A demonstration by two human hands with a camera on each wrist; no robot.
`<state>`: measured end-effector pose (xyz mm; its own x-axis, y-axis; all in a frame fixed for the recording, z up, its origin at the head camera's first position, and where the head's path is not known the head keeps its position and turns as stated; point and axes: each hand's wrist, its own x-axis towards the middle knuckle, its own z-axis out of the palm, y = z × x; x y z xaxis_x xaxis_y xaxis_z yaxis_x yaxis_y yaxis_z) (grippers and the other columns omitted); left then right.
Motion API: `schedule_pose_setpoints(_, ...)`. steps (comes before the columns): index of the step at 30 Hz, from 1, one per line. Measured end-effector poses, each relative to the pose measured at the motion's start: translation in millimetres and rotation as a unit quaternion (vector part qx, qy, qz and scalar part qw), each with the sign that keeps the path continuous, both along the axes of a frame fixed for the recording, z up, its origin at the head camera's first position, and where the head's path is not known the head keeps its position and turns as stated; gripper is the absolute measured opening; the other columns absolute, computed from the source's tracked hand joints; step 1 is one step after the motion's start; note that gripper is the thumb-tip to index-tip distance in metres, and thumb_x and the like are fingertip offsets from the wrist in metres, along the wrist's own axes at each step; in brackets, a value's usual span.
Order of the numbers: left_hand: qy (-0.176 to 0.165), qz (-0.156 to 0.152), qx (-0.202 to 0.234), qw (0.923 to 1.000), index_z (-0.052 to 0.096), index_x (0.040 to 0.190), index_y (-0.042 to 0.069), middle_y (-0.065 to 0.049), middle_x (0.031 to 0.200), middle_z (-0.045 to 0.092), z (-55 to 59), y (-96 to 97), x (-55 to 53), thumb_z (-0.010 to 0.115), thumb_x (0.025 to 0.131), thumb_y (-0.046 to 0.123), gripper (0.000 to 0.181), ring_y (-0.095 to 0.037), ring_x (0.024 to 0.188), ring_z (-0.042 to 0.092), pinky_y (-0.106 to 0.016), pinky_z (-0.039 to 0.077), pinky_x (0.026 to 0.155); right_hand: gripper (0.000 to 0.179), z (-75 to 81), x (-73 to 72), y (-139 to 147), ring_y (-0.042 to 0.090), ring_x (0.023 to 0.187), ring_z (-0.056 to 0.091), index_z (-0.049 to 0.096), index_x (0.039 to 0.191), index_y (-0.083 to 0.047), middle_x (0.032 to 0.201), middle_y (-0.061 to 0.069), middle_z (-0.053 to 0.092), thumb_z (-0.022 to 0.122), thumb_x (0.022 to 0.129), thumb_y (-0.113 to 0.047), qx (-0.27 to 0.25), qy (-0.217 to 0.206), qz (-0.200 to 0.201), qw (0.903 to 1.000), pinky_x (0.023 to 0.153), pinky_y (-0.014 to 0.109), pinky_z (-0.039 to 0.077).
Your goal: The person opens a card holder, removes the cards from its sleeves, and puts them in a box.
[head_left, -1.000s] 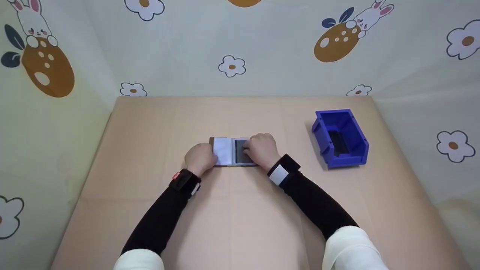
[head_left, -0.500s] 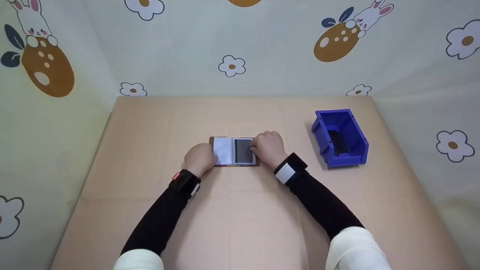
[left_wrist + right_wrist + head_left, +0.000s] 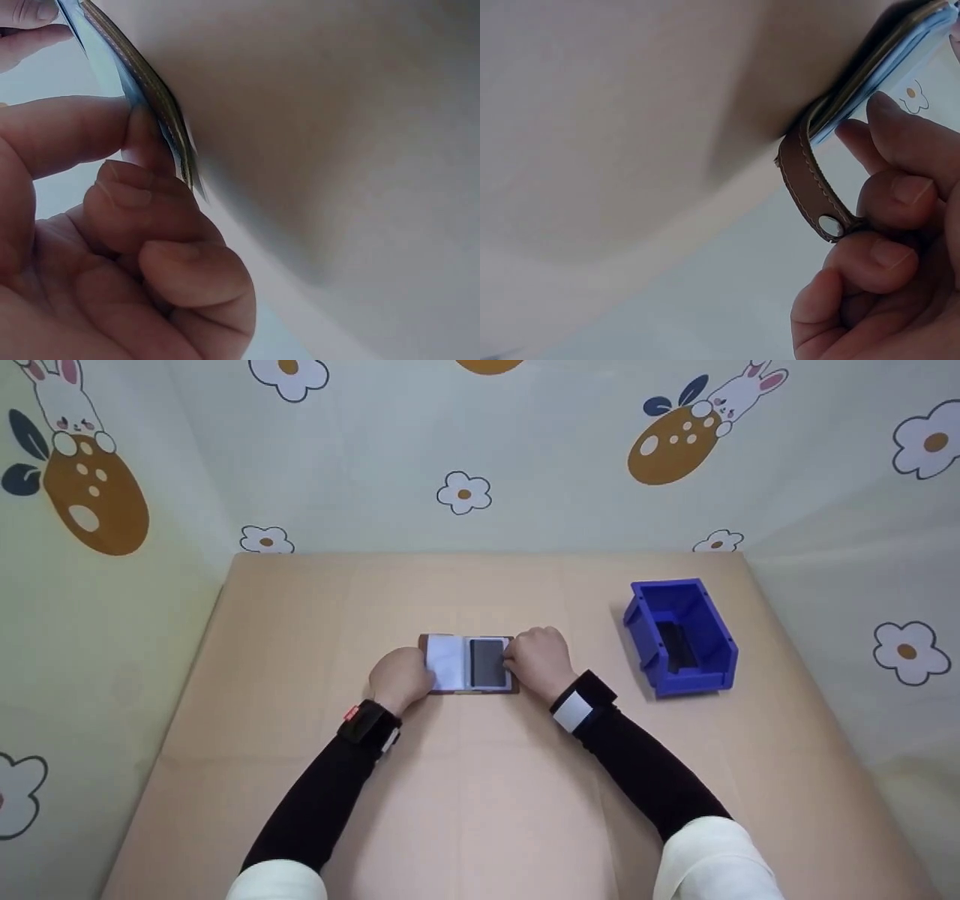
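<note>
A brown card holder point(image 3: 446, 662) lies spread out at the middle of the table, with pale clear sleeves inside. In its right half sits a dark card point(image 3: 487, 664). My left hand point(image 3: 400, 676) pinches the holder's left edge between thumb and index finger, other fingers curled, as the left wrist view shows. My right hand point(image 3: 541, 661) pinches the right edge of the sleeves. A brown stitched strap point(image 3: 806, 176) with a metal snap point(image 3: 830, 225) sticks out from the holder beside the right hand's curled fingers in the right wrist view.
To the right stands a blue plastic bin point(image 3: 724, 660) with a dark flat piece point(image 3: 676, 646) inside. Brown board covers the table point(image 3: 315, 592). A patterned curtain point(image 3: 555, 450) hangs around its back and sides.
My right hand has slid right, from over the dark card to the holder's right edge, leaving the card uncovered. The left hand keeps its place.
</note>
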<state>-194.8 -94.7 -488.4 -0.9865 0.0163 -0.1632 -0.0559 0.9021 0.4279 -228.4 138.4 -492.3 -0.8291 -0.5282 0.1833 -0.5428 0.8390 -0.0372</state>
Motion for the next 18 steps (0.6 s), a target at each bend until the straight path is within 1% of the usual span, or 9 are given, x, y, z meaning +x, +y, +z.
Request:
schedule_pose_setpoints(5, 0.007, 0.003, -0.001, 1.0, 0.062, 0.073, 0.005, -0.009, 0.078, 0.064, -1.5, 0.6, 1.3, 0.057, 0.079, 0.008, 0.008, -0.023, 0.065, 0.052, -0.038, 0.045, 0.056, 0.006, -1.8, 1.3, -0.5, 0.027, 0.069, 0.064, 0.079, 0.076, -0.017, 0.074, 0.005, 0.071, 0.08, 0.08, -0.021, -0.004, 0.001, -0.003, 1.0, 0.062, 0.042, 0.045)
schedule_pose_setpoints(10, 0.008, 0.001, -0.009, 0.9999, 0.063, 0.075, 0.005, -0.01, 0.08, 0.065, -2.4, 1.1, 0.8, 0.058, 0.081, 0.01, 0.009, -0.024, 0.066, 0.053, -0.04, 0.046, 0.056, 0.002, -2.6, 1.0, 1.1, 0.027, 0.069, 0.065, 0.08, 0.077, -0.019, 0.074, 0.004, 0.072, 0.081, 0.078, -0.019, -0.024, -0.005, -0.006, 0.9997, 0.063, 0.043, 0.046)
schedule_pose_setpoints(13, 0.007, 0.004, -0.011, 0.9999, 0.063, 0.076, 0.005, -0.01, 0.08, 0.065, -2.6, 1.7, 0.7, 0.058, 0.081, 0.01, 0.009, -0.024, 0.066, 0.053, -0.04, 0.046, 0.056, 0.005, -3.2, -0.2, 2.2, 0.028, 0.072, 0.067, 0.082, 0.082, -0.02, 0.079, 0.003, 0.074, 0.082, 0.077, -0.017, -0.046, -0.024, -0.013, 0.9986, 0.066, 0.044, 0.047)
schedule_pose_setpoints(18, 0.006, 0.002, -0.012, 0.9999, 0.064, 0.077, 0.004, -0.01, 0.079, 0.064, -1.8, 2.5, 1.0, 0.058, 0.082, 0.009, 0.009, -0.024, 0.065, 0.052, -0.039, 0.046, 0.056, 0.01, -3.9, -2.6, 2.8, 0.027, 0.08, 0.069, 0.082, 0.088, -0.019, 0.087, 0.001, 0.075, 0.081, 0.078, -0.017, -0.07, -0.06, -0.04, 0.9949, 0.072, 0.044, 0.049)
